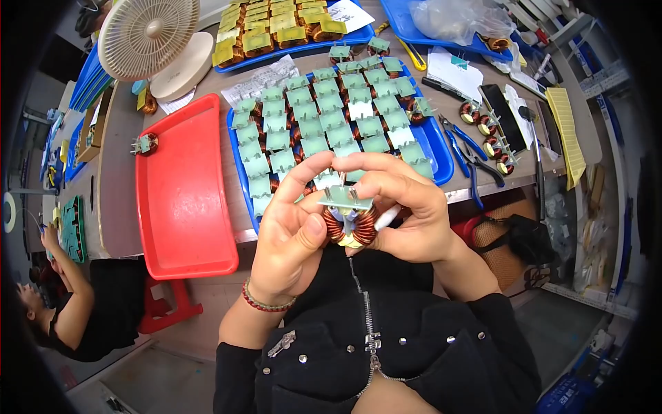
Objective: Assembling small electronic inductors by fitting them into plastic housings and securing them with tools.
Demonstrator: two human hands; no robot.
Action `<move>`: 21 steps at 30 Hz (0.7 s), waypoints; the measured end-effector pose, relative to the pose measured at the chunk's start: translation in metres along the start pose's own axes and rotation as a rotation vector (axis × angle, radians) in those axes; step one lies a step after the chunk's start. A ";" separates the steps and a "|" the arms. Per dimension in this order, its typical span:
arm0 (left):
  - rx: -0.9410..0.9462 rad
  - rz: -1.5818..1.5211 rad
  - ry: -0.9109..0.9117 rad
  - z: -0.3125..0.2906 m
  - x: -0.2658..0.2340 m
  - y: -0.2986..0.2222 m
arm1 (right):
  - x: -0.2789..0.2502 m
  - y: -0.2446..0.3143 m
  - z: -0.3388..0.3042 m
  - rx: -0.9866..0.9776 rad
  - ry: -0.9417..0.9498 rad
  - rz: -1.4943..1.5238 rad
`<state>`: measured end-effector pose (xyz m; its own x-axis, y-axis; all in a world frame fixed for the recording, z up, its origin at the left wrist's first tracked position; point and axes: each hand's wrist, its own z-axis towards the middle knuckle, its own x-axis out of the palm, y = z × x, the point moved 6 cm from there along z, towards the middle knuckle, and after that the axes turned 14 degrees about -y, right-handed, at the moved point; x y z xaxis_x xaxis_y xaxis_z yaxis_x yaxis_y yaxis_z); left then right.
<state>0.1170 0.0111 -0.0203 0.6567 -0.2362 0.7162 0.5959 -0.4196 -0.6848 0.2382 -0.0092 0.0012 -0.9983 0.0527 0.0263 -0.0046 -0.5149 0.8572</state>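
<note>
In front of my chest I hold a copper-wound toroidal coil (349, 226) with a green plate on its top and thin metal leads standing up through it. My left hand (289, 231) closes on its left side, the thumb beside the windings. From the other side my right hand (414, 210) grips it, index fingertip near the plate's leads. A small white round-ended piece (388, 217) sticks out between my right fingers; its kind is unclear. Just beyond my hands, a blue tray (444, 160) carries several rows of similar green-topped coils.
A red tray (185, 221) lies left, with one coil (146, 143) at its edge. Blue-handled pliers (472, 155) and a few bare coils (491, 146) are at right. Behind stand a fan (152, 41) and yellow-topped coils (286, 31). Another person (69, 303) sits far left.
</note>
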 end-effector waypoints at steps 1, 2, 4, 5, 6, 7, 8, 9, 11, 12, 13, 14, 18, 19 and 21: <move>-0.010 -0.035 -0.009 0.001 0.001 -0.001 | 0.001 -0.003 0.000 0.019 -0.054 0.033; -0.007 -0.033 -0.008 0.003 -0.002 -0.001 | 0.000 -0.003 0.001 0.015 -0.054 0.034; -0.050 0.001 -0.025 0.009 -0.013 0.006 | -0.003 -0.004 0.003 -0.021 -0.054 -0.159; 0.044 0.162 -0.125 0.009 -0.013 0.002 | -0.004 -0.005 0.005 -0.022 -0.052 -0.160; 0.046 0.160 -0.125 0.008 -0.011 0.005 | -0.005 -0.003 0.005 -0.088 -0.048 -0.245; 0.162 0.242 -0.109 0.004 -0.008 0.003 | -0.005 0.000 0.004 -0.150 -0.044 -0.327; 0.278 0.324 -0.093 0.001 -0.005 -0.001 | -0.004 0.002 0.002 -0.211 -0.040 -0.410; 0.285 0.414 -0.075 -0.001 -0.004 0.001 | -0.002 0.005 0.003 -0.257 -0.020 -0.413; 0.169 0.278 -0.067 0.004 -0.008 0.005 | 0.002 0.008 0.004 -0.233 -0.049 -0.394; 0.056 0.142 -0.056 0.005 -0.009 0.009 | 0.002 0.009 0.004 -0.213 -0.081 -0.375; 0.020 0.073 -0.067 0.006 -0.006 0.010 | -0.003 0.006 0.002 -0.150 -0.158 -0.344; 0.017 0.072 -0.067 0.007 -0.008 0.008 | -0.004 0.007 0.002 -0.148 -0.159 -0.345; -0.136 -0.115 0.091 0.004 -0.007 0.011 | -0.007 -0.007 0.003 0.005 -0.124 -0.216; -0.110 -0.109 0.069 0.005 -0.008 0.012 | -0.004 -0.011 -0.001 -0.002 -0.119 -0.131; -0.095 -0.081 0.055 0.005 -0.008 0.012 | -0.004 -0.011 -0.001 0.020 -0.111 -0.036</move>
<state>0.1215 0.0125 -0.0348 0.5798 -0.2449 0.7771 0.5979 -0.5200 -0.6100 0.2427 -0.0049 -0.0089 -0.9848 0.1662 0.0515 -0.0379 -0.4939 0.8687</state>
